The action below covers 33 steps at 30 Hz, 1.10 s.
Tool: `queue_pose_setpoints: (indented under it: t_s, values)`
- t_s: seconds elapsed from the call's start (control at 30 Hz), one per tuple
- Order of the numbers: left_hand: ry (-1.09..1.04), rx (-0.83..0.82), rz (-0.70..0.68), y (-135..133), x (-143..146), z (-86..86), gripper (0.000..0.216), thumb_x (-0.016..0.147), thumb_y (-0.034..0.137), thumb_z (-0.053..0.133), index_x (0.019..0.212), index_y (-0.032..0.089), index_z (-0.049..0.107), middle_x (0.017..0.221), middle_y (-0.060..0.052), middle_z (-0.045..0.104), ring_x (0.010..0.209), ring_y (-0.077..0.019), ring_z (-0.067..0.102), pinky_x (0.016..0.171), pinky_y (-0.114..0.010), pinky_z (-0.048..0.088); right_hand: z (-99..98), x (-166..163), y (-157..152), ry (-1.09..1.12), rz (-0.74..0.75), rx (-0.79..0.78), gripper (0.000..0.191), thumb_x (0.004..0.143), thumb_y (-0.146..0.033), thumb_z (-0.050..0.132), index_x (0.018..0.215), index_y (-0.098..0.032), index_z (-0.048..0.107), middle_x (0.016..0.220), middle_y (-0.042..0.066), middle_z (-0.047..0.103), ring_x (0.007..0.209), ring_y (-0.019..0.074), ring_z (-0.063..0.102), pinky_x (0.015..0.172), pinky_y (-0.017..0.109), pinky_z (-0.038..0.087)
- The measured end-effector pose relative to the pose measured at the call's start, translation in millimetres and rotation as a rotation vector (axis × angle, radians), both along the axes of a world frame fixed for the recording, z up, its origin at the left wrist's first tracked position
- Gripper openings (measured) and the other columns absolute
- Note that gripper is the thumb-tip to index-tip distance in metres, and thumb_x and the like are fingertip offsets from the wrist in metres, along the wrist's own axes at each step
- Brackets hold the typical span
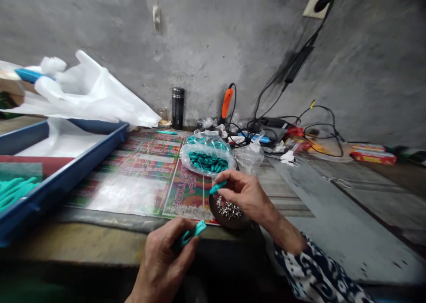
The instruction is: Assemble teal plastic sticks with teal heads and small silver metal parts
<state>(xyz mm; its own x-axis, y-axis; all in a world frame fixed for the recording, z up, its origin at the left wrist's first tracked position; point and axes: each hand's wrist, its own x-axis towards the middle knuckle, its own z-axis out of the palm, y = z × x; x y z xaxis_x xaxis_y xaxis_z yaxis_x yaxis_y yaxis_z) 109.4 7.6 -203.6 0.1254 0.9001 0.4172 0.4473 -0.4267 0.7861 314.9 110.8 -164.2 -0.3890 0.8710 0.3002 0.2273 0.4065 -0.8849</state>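
My left hand [168,254] is closed near the table's front edge, pinching a long teal plastic piece [193,234] with a small hole at its tip. Between the thumb and fingers of my right hand [244,194] is a smaller teal plastic piece [218,187], partly hidden by the fingertips. Just below that hand a round brown dish [233,223] holds many small shiny metal parts [228,208]. Behind it lies an open clear plastic bag [189,161] full of dark teal pieces [209,160].
A blue tray [83,170] with light teal pieces [16,190] stands at left, white sheeting [89,94] behind it. Along the wall are a black flask [178,108], an orange-handled tool [226,103] and tangled black cables [333,116]. Printed sheets cover the table [140,179].
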Motion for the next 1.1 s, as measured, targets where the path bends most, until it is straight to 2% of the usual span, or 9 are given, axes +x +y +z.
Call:
queue_pose_setpoints:
  t_s: [0.07,0.1,0.2,0.3,0.43,0.7,1.1]
  values:
    - [-0.021,0.012,-0.004,-4,5,3.5,0.011,0.089,0.026,0.059,0.083,0.019,0.066,0.071,0.002,0.068,0.061,-0.0116,0.063,0.058,-0.017,0.047,-3.7,1,-29,0.227,0.034,-0.200,0.022,0.076,-0.024,0.071,0.095,-0.017,0.061,0.089,0.004,0.068,0.069,0.0149,0.068,0.053,0.021,0.056]
    - [-0.025,0.018,-0.003,-6,7,4.7,0.011,0.088,0.026,0.060,0.081,0.020,0.066,0.069,0.003,0.068,0.059,-0.0110,0.062,0.056,-0.017,0.046,-5.8,2,-42,0.278,0.027,-0.239,0.023,0.075,-0.023,0.073,0.094,-0.017,0.062,0.089,0.004,0.069,0.068,0.0142,0.067,0.053,0.020,0.056]
    - [-0.013,-0.002,-0.009,-14,14,6.2,0.011,0.086,0.024,0.061,0.078,0.020,0.067,0.066,0.004,0.068,0.056,-0.0102,0.061,0.054,-0.016,0.044,-12.3,5,-68,0.327,-0.004,-0.252,0.020,0.076,-0.021,0.074,0.092,-0.016,0.065,0.088,0.004,0.069,0.065,0.0125,0.066,0.054,0.021,0.058]
    - [0.012,-0.022,-0.020,-21,18,6.6,0.011,0.085,0.024,0.060,0.077,0.020,0.067,0.065,0.004,0.068,0.057,-0.0107,0.062,0.054,-0.017,0.045,-18.9,9,-82,0.341,-0.015,-0.252,0.018,0.078,-0.020,0.073,0.094,-0.016,0.066,0.087,0.004,0.070,0.062,0.0112,0.066,0.056,0.021,0.059]
    - [0.041,-0.036,-0.021,-26,22,7.5,0.013,0.084,0.026,0.060,0.076,0.019,0.068,0.063,0.002,0.067,0.056,-0.0126,0.063,0.053,-0.019,0.045,-24.4,12,-93,0.358,-0.029,-0.252,0.017,0.080,-0.022,0.074,0.094,-0.017,0.067,0.089,0.004,0.070,0.069,0.0132,0.067,0.060,0.022,0.060]
    - [0.047,-0.060,-0.053,-33,26,6.9,0.011,0.085,0.023,0.059,0.080,0.018,0.069,0.068,0.001,0.070,0.059,-0.0125,0.065,0.056,-0.018,0.047,-26.4,14,-105,0.355,-0.052,-0.250,0.018,0.081,-0.026,0.076,0.094,-0.017,0.068,0.087,0.003,0.070,0.065,0.0125,0.066,0.059,0.022,0.060]
    - [0.082,-0.025,-0.061,-39,28,3.9,0.009,0.084,0.018,0.060,0.079,0.019,0.068,0.067,0.002,0.068,0.058,-0.0105,0.061,0.057,-0.018,0.043,-38.4,20,-111,0.456,0.022,-0.289,0.017,0.081,-0.022,0.076,0.095,-0.018,0.068,0.092,0.003,0.071,0.061,0.0113,0.067,0.056,0.020,0.059]
